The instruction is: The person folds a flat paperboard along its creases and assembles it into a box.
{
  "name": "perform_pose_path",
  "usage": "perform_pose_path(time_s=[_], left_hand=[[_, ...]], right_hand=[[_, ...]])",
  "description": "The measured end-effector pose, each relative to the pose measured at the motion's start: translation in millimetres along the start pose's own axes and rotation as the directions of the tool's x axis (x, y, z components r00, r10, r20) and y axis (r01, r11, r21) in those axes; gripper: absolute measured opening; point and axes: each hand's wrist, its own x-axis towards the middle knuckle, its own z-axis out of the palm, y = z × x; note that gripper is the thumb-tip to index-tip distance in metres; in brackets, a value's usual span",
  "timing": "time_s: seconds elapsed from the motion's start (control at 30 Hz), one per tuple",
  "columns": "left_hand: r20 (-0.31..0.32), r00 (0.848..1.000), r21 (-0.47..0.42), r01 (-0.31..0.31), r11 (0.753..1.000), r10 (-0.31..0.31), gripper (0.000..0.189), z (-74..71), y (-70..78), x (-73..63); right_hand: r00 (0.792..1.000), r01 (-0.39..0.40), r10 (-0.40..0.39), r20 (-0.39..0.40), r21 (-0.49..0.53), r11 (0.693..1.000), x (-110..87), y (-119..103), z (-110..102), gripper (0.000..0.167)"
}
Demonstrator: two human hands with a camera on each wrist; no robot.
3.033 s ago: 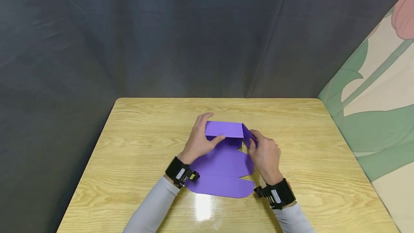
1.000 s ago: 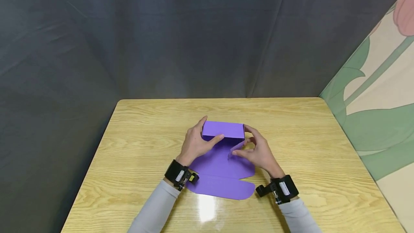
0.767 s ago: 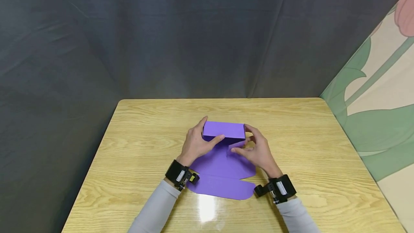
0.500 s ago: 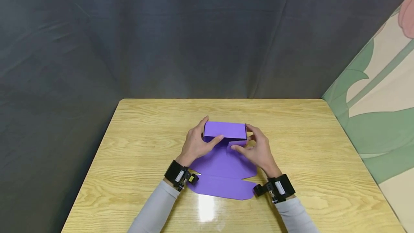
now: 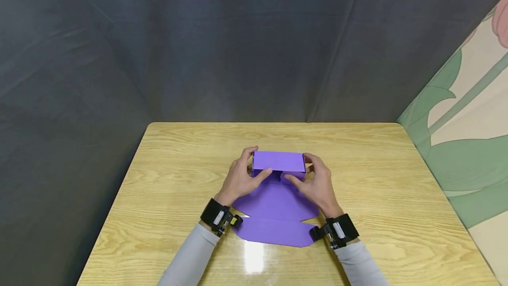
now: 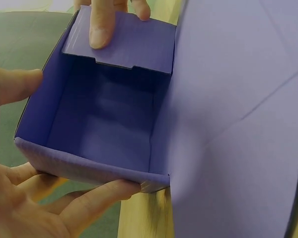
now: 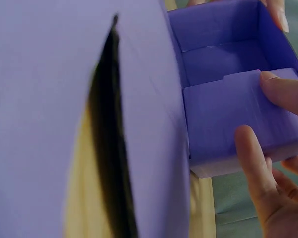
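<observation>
In the head view, the purple box (image 5: 279,161) is sitting at lower centre between both hands, its flat panel (image 5: 274,233) spreading toward the bottom over the wooden table (image 5: 178,158). The left hand (image 5: 240,181) is gripping the left end, the right hand (image 5: 319,184) the right.

In the left wrist view, the box's opening is showing purple inner walls and floor at upper left, a folded flap (image 6: 144,42) crossing its top.

In the right wrist view, the flap is covering the opening's lower part at right, a right-hand digit resting on it.
</observation>
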Motion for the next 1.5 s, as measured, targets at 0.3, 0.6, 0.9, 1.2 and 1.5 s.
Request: perform_pose_path(time_s=[0.3, 0.6, 0.9, 1.2, 1.5], left_hand=[[-0.049, 0.998, -0.044, -0.031, 0.999, 0.029, 0.073, 4.2, 1.6, 1.7], [-0.066, 0.998, -0.096, -0.029, 0.995, 0.022, 0.072, 1.4, -0.4, -2.4], [-0.062, 0.997, -0.124, 0.029, 0.992, -0.037, 0.071, -6.2, 3.8, -8.5], [-0.048, 0.997, -0.124, 0.047, 0.991, -0.053, 0.069, -6.1, 7.1, -7.2], [-0.044, 0.998, -0.113, 0.040, 0.993, -0.045, 0.067, -5.0, 10.1, -5.9]], right_hand=[[1.000, 0.005, -0.006, -0.007, -0.110, 0.994, 7.0, -1, 2, 0.072], [0.993, 0.066, -0.081, -0.087, -0.167, 0.984, 12.3, -3, 12, 0.043], [0.989, 0.104, -0.120, -0.083, -0.176, 0.979, 17.0, -7, 18, 0.033], [0.986, 0.096, -0.118, -0.114, -0.181, 0.979, 15.5, -4, 16, 0.024], [0.988, 0.084, -0.105, -0.117, -0.169, 0.982, 15.6, -7, 12, 0.038]])
